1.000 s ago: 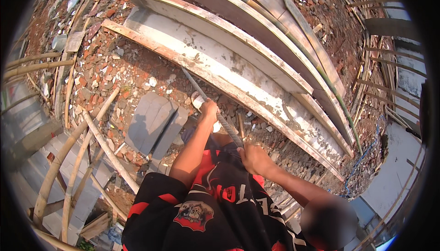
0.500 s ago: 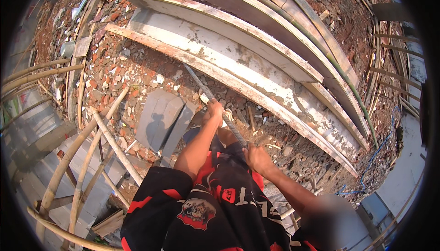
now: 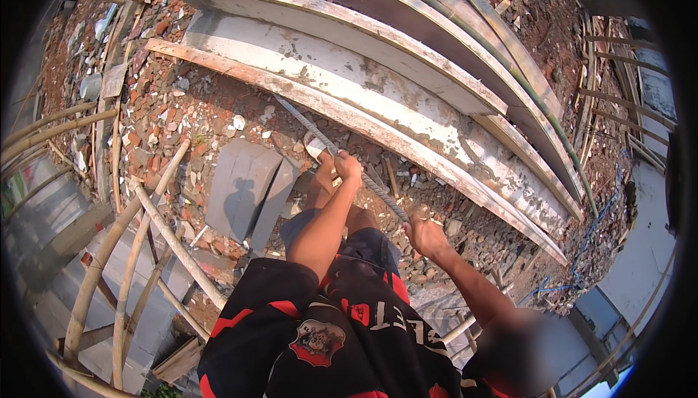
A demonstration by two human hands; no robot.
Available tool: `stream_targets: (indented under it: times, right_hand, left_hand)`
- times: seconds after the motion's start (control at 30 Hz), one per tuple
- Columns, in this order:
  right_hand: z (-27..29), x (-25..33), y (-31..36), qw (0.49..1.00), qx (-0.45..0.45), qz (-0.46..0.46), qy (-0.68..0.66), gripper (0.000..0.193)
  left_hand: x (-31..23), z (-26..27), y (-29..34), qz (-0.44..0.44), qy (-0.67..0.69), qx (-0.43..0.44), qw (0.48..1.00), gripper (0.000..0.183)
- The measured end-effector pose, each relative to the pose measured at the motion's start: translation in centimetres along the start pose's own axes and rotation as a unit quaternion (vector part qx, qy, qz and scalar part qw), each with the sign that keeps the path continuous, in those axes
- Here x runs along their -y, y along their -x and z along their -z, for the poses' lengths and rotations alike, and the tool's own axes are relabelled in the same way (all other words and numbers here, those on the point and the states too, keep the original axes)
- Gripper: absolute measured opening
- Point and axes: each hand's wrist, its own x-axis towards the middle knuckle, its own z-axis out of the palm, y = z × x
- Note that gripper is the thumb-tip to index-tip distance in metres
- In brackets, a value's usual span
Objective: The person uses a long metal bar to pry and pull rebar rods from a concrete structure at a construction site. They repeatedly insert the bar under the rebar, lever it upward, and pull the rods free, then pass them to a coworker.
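Note:
A grey ribbed steel bar [image 3: 308,126] slants down from the nearest long board [image 3: 320,101], where its far end goes in at or under the board's lower edge. My left hand [image 3: 347,167] is wrapped round the middle of the bar. Further down, close to the bar's near end, my right hand [image 3: 425,236] grips it too, with fingers curled. Behind that board lies a long pale panel [image 3: 349,72] with cement stains. Whether the bar's tip touches this panel is hidden.
Broken brick and stone rubble [image 3: 174,100] covers the ground. Grey slabs [image 3: 236,183] lean left of my legs. Bamboo poles [image 3: 174,242] cross at the left. More long boards [image 3: 342,14] stand beyond the panel, and a blue cord [image 3: 582,256] lies at the right.
My view has shifted a little, so the boards sit further left and up. Both hands keep hold of the bar; my right hand has moved to the right, and more of my leg and foot shows.

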Motion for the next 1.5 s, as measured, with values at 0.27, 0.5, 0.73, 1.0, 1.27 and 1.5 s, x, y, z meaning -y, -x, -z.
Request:
stream_targets:
  times: [0.27,0.5,0.73,1.0,1.27,1.5]
  right_hand:
    - [-2.4,-2.0,-0.4,0.999,-0.032,0.008,0.022,0.032]
    - [4.3,1.7,-0.2,0.999,0.005,0.002,0.040,0.034]
    - [15.3,15.1,0.5,0.996,0.064,0.055,-0.009,0.038]
    - [22.4,21.3,-1.5,0.983,0.161,0.057,-0.059,0.019]
    - [32.4,30.2,-6.0,0.972,0.170,0.032,0.157,0.025]
    - [29.2,32.4,-3.2,0.749,-0.130,0.202,0.617,0.033]
  left_hand:
    - [3.4,-0.9,-2.2,-0.039,-0.006,-0.029,0.999,0.045]
    - [-1.0,-2.6,-0.5,-0.004,0.084,0.002,0.996,0.043]
    - [-10.5,0.3,-0.7,0.090,0.316,0.069,0.942,0.036]
    - [-18.1,0.3,0.6,0.145,0.304,0.071,0.939,0.023]
    - [-23.4,-1.8,-2.3,0.169,0.658,0.137,0.721,0.016]
    - [-23.6,-2.6,-4.6,0.228,0.663,0.047,0.711,0.017]
